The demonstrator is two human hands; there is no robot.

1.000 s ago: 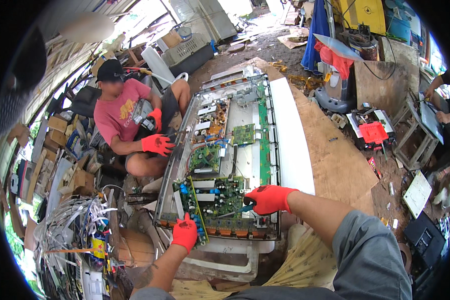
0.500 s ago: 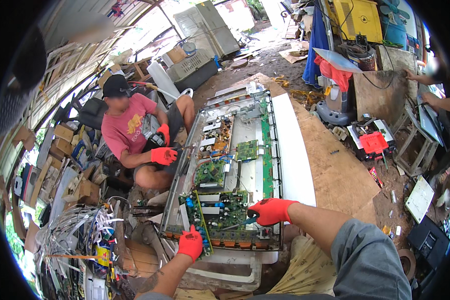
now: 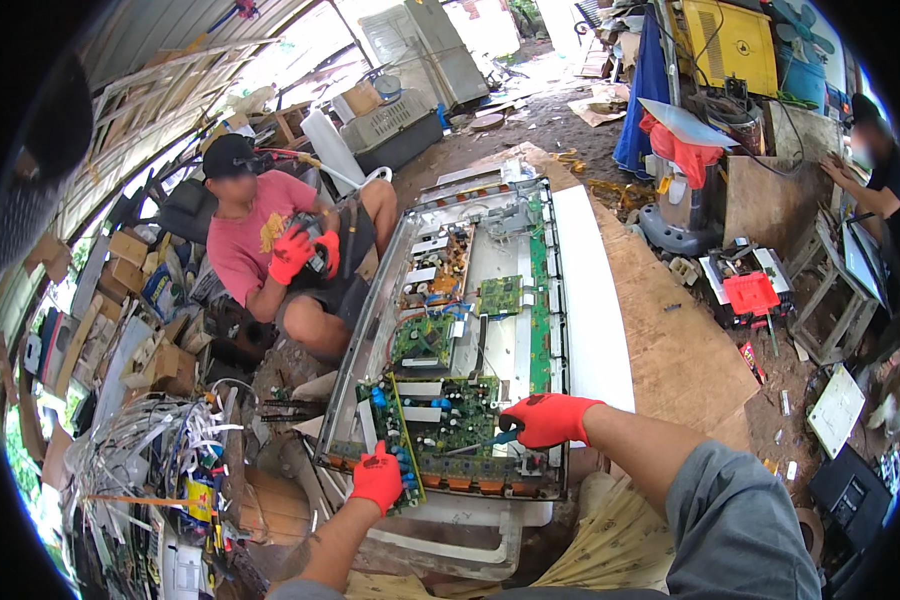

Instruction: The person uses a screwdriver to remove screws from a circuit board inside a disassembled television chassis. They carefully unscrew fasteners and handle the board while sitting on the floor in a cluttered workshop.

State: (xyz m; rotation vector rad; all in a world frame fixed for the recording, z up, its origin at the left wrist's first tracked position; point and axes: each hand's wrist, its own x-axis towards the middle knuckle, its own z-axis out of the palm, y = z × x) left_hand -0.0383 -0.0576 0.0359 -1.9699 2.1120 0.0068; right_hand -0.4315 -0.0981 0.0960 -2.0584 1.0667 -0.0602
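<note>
Whether the left hand (image 3: 377, 481) pinches or presses the narrow board (image 3: 394, 438) at its fingers, I cannot tell; rightward, the right hand (image 3: 544, 421) clasps a teal-handled tool (image 3: 504, 437), which, slipping, could scratch the wider board (image 3: 478, 402) between the hands

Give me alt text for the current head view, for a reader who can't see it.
The wearer's red-gloved left hand holds the edge of a narrow green circuit board, and their right hand a teal-handled tool, at the near end of an open flat panel. Left of it sits a co-worker in a pink shirt.
</note>
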